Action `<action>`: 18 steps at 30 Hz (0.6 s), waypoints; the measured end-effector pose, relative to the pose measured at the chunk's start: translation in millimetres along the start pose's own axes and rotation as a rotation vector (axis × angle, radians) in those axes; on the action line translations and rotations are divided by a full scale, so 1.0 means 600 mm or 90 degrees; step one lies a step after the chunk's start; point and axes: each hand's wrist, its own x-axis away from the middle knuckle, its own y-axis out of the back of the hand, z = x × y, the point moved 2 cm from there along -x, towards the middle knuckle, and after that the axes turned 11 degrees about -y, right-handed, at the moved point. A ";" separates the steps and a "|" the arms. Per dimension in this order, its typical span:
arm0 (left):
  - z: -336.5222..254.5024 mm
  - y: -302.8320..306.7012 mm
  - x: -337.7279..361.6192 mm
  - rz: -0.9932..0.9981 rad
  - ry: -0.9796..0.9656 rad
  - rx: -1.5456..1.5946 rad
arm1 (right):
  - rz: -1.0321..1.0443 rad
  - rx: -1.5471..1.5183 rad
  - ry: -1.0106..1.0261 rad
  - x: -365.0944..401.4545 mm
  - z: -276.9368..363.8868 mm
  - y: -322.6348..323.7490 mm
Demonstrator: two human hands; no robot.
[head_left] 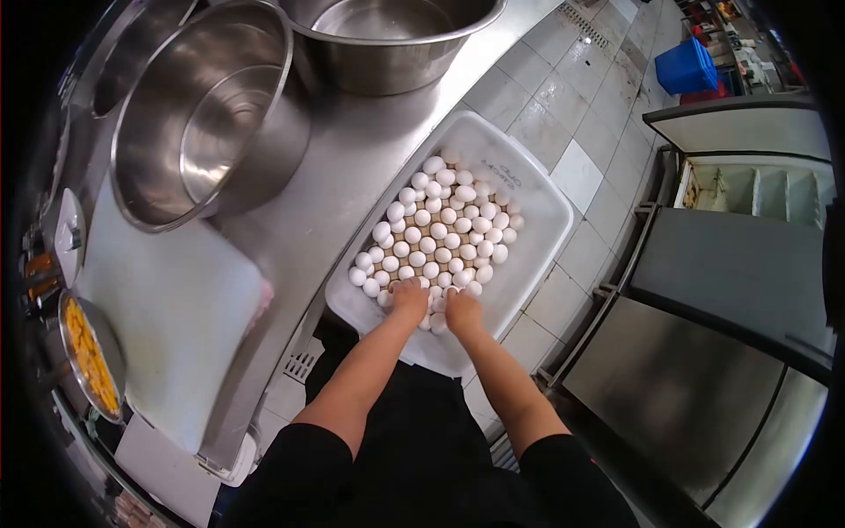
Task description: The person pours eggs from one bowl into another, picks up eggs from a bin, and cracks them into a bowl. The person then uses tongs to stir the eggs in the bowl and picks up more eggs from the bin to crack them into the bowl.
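A large white plastic tub (537,238) stands beside the steel counter, filled with many white eggs (429,244). Brown egg-tray card (414,261) shows between the eggs in the middle, while others are heaped around the sides. My left hand (409,301) reaches down among the eggs at the near end of the tub, fingers curled. Just to its right, my right hand (463,311) is also down in the eggs with bent fingers. Several eggs lie between the two hands. What each hand grips is hidden by the fingers and surrounding eggs.
Two big steel bowls (207,114) (396,66) stand on the steel counter (330,167), near a white cutting board (176,326). A pan of yellow-orange pieces (88,356) is at far left. Steel refrigerators (669,378) line the right, one lid raised. A blue bin (685,66) stands farther back.
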 end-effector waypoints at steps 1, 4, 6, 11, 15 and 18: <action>0.002 0.003 -0.010 0.002 0.001 0.003 | 0.003 0.002 0.001 -0.003 0.000 -0.004; 0.011 -0.012 -0.024 0.011 -0.024 -0.019 | -0.041 -0.007 0.033 0.007 0.002 -0.007; 0.024 -0.016 -0.022 0.035 0.000 0.033 | -0.025 -0.039 0.023 0.011 -0.002 0.007; 0.056 0.069 0.067 -0.021 0.026 0.268 | 0.178 -0.329 0.018 0.044 -0.023 0.105; 0.059 0.143 0.243 -0.124 -0.046 1.203 | 0.527 -0.921 0.002 0.109 -0.017 0.205; 0.055 0.274 0.486 -0.164 -0.168 1.467 | 0.584 -0.960 0.146 0.230 0.072 0.351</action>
